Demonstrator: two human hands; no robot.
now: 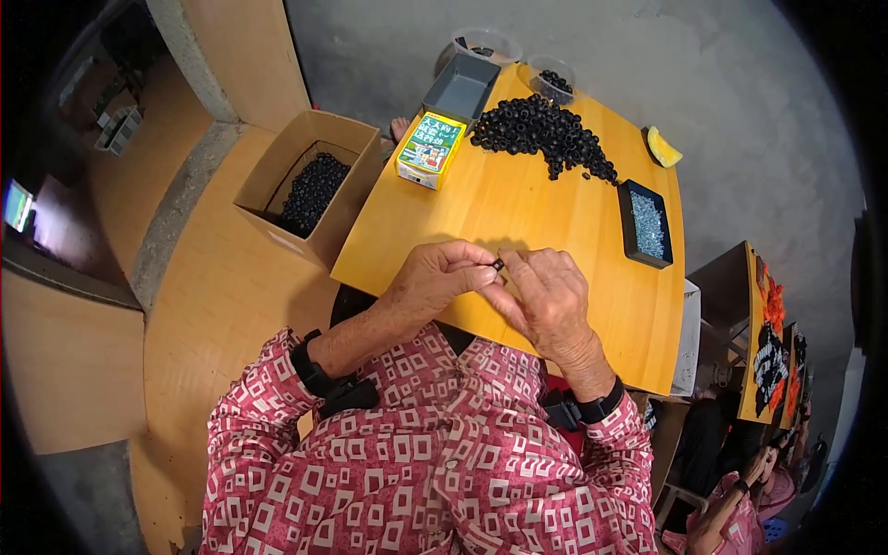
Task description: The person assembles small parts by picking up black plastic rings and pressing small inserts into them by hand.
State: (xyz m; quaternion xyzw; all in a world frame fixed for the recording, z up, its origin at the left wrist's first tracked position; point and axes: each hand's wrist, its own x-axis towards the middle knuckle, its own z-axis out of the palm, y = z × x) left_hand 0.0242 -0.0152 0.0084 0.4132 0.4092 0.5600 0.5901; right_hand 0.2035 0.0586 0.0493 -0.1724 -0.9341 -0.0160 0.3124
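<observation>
Between fingers (472, 278), small black piece (498, 265)

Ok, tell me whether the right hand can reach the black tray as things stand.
Probably yes: only tabletop shows between the right hand and the black tray, though that hand seems busy at a small black piece.

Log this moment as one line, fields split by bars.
left hand: pinching black piece | right hand: at same piece | table: black pile
</observation>
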